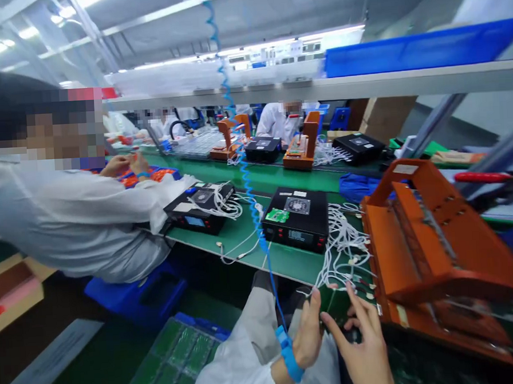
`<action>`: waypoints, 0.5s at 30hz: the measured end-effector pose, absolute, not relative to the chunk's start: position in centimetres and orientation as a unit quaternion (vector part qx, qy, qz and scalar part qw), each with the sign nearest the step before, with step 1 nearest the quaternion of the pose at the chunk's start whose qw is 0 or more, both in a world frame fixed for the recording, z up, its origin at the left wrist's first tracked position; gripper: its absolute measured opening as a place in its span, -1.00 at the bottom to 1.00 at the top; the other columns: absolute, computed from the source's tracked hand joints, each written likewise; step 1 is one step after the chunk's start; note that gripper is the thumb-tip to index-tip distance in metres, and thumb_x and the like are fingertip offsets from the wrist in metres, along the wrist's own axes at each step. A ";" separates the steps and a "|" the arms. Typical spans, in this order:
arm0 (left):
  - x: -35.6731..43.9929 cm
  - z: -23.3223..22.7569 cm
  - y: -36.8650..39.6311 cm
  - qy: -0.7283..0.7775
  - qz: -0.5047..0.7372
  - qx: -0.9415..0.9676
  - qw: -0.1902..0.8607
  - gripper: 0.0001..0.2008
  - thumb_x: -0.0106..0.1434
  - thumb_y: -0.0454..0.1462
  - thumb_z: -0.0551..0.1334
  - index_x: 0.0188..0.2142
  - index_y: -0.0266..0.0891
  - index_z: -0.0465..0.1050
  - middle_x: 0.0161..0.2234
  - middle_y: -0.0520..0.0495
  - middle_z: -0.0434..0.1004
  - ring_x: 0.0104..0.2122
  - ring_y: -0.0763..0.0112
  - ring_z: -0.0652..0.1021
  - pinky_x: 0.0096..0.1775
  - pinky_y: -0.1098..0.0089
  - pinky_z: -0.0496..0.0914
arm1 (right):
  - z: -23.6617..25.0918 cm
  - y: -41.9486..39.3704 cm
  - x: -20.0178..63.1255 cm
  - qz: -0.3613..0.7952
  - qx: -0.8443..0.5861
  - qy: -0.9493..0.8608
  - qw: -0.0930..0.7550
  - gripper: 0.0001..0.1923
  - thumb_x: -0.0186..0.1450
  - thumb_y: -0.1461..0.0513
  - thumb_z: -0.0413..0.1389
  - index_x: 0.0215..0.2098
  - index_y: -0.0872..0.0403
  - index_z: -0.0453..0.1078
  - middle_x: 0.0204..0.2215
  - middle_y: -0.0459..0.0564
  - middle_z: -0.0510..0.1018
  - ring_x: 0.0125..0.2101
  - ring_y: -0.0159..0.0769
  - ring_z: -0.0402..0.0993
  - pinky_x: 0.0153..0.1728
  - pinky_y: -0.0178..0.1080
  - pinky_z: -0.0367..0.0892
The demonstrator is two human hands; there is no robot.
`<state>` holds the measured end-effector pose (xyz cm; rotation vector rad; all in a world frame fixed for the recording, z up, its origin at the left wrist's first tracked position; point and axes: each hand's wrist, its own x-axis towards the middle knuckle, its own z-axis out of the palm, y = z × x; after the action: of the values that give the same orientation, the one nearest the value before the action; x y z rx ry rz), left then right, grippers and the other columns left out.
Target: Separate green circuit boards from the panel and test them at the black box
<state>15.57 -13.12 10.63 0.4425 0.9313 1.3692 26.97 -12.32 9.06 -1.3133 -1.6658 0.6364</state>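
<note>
At the bench's front edge, my left hand [307, 335] and my right hand [362, 335] hold a dark green circuit board [337, 307] between them. Thumbs and fingers press on its sides and partly cover it; its details are blurred. A blue wrist strap [289, 353] circles my left wrist, and its coiled blue cord [248, 192] runs upward. Just beyond the board lies a bundle of white cables [343, 242]. These run to a black tester box [298, 215] with a fan grille, a display and a small green board [277, 215] on top.
An orange test fixture [431, 234] stands close on my right. To the left, a co-worker in white [89, 206] sits by another black box [201, 206]. A tray of green boards [174, 357] is low at my left. Overhead runs a shelf [277, 93] with a blue bin [421, 48].
</note>
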 end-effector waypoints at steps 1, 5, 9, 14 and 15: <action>15.9 11.0 -13.0 0.404 0.610 0.185 0.656 -0.42 0.22 0.19 0.21 0.02 -0.13 0.54 -0.04 -0.18 0.61 0.09 -0.04 0.53 0.14 0.06 0.44 | 9.3 -12.3 27.1 0.251 -0.533 -0.674 0.445 -0.29 0.27 -0.04 0.22 0.34 -0.10 0.21 -0.03 0.05 0.35 -0.22 -0.25 0.45 -0.20 -0.23 0.48; 16.6 12.3 -12.4 0.401 0.615 0.108 0.670 -0.55 0.30 0.03 0.24 0.04 -0.19 0.51 -0.04 -0.19 0.61 0.04 0.04 0.57 0.08 0.15 0.49 | 10.0 -12.8 27.1 0.287 -0.542 -0.629 0.478 -0.38 0.32 0.01 0.19 0.31 -0.08 0.25 0.03 0.06 0.43 -0.02 -0.14 0.49 -0.05 -0.19 0.49; 16.7 13.6 -11.1 0.403 0.616 0.057 0.674 -0.48 0.34 -0.13 0.26 0.25 -0.21 0.32 -0.02 -0.25 0.60 -0.03 0.12 0.61 0.00 0.22 0.53 | 11.0 -13.5 28.2 0.357 -0.539 -0.538 0.541 -0.38 0.34 0.09 0.19 0.32 0.03 0.22 -0.04 0.08 0.57 -0.09 -0.17 0.57 -0.07 -0.21 0.54; 15.0 13.1 -8.4 0.414 0.631 0.067 0.652 -0.53 0.41 -0.29 0.12 0.30 -0.14 0.26 -0.03 -0.22 0.61 -0.06 0.21 0.64 0.05 0.21 0.49 | 13.9 -13.4 36.5 0.209 -0.570 -0.468 0.642 -0.60 0.28 0.12 0.26 0.07 -0.02 0.49 -0.06 0.02 0.61 -0.14 -0.18 0.61 -0.05 -0.22 0.54; 14.5 12.6 -7.8 0.413 0.630 0.073 0.654 -0.52 0.41 -0.32 0.10 0.30 -0.11 0.25 -0.03 -0.20 0.62 -0.05 0.21 0.63 0.07 0.19 0.48 | 14.4 -12.9 39.1 0.161 -0.588 -0.426 0.669 -0.56 0.27 0.12 0.27 0.11 -0.02 0.47 -0.04 0.03 0.60 -0.13 -0.18 0.61 -0.04 -0.21 0.53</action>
<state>14.48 -7.84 12.63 0.1659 0.9369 1.4287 39.06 -12.94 14.40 -1.3250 -0.9607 0.3635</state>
